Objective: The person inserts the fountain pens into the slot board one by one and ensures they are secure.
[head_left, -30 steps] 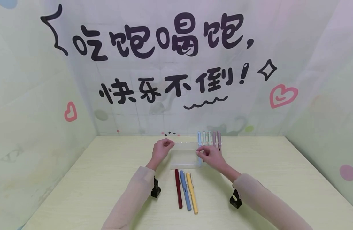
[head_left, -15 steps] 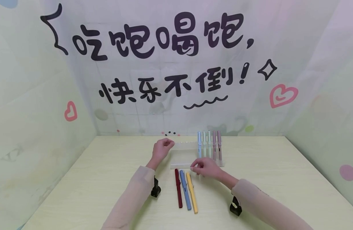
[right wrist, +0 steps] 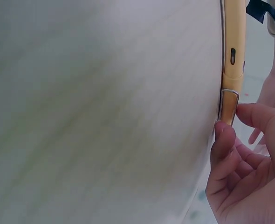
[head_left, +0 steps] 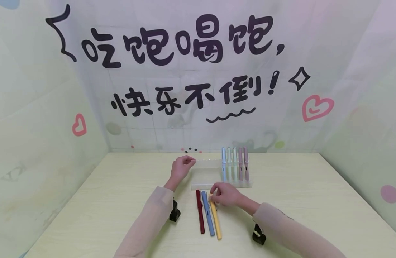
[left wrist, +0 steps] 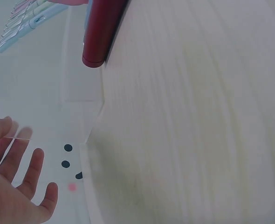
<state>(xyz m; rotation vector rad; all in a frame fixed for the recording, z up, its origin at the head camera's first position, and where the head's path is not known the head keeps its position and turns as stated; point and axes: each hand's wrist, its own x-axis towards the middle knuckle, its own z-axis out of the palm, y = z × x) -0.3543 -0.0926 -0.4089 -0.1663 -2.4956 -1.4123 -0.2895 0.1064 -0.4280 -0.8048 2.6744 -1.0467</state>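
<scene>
At the upper left corner of a clear pen stand (head_left: 205, 186), my left hand (head_left: 182, 167) pinches the stand's thin edge between thumb and forefinger. The left wrist view shows the other fingers of that hand (left wrist: 23, 182) spread apart. My right hand (head_left: 228, 194) is at the clip end of a yellow pen (head_left: 216, 222) lying on the table. In the right wrist view its thumb and fingertips pinch the cap of the yellow pen (right wrist: 234, 60). A blue pen (head_left: 208, 215) and a dark red pen (head_left: 200, 213) lie to the left of the yellow one.
Several pens stand in the right part of the stand: a light blue pen (head_left: 223, 163), pale green pens (head_left: 229, 165) and mauve pens (head_left: 246, 163). Behind the wooden table (head_left: 120, 200) rises a printed backdrop (head_left: 172, 136) with black lettering.
My right hand has come down from in front of the stand toward me and taken hold of the yellow pen's cap end. The left hand has stayed at the stand's corner.
</scene>
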